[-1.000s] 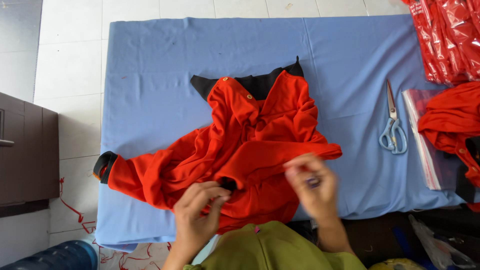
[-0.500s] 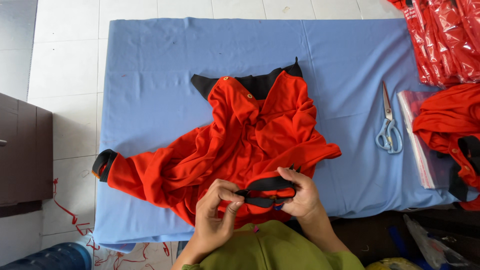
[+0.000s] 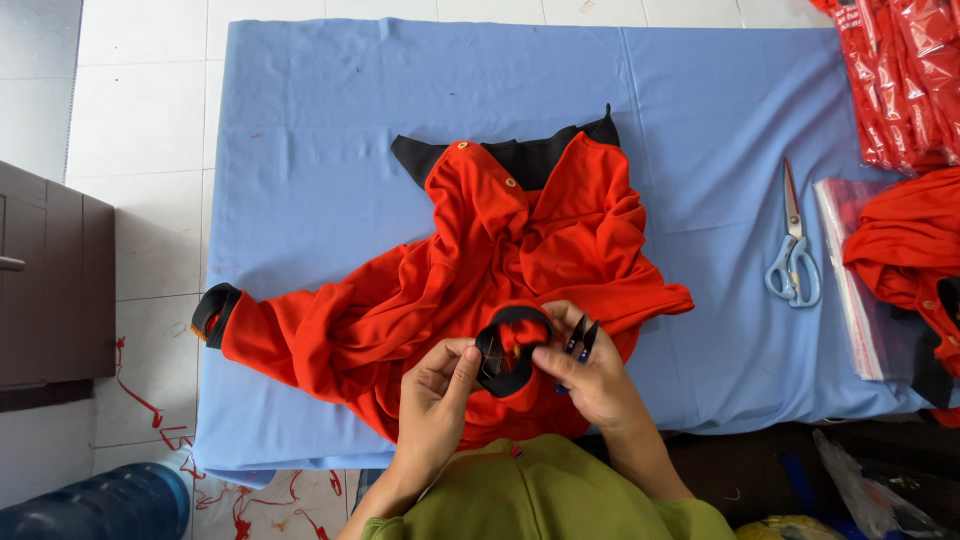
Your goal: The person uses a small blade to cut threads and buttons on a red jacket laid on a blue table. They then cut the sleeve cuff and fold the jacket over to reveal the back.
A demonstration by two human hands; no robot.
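A red polo shirt (image 3: 500,270) with a black collar lies crumpled on the blue cloth-covered table (image 3: 330,130). One sleeve with a black cuff (image 3: 213,310) stretches out to the left. Both hands hold the other black sleeve cuff (image 3: 508,350), spread into a ring, near the table's front edge. My left hand (image 3: 436,395) pinches the cuff's left side. My right hand (image 3: 590,375) grips its right side and also holds small black thread snips (image 3: 580,338) between the fingers.
Light-blue-handled scissors (image 3: 793,250) lie to the right. Further right are a clear plastic bag (image 3: 858,290) with another red shirt (image 3: 905,250) on it and a stack of bagged red garments (image 3: 905,70). A dark cabinet (image 3: 55,280) stands left; red thread scraps (image 3: 150,410) litter the floor.
The hands came together on the shirt's near sleeve, lifted the black cuff and have now spread it into a round ring. The shirt's body stayed put.
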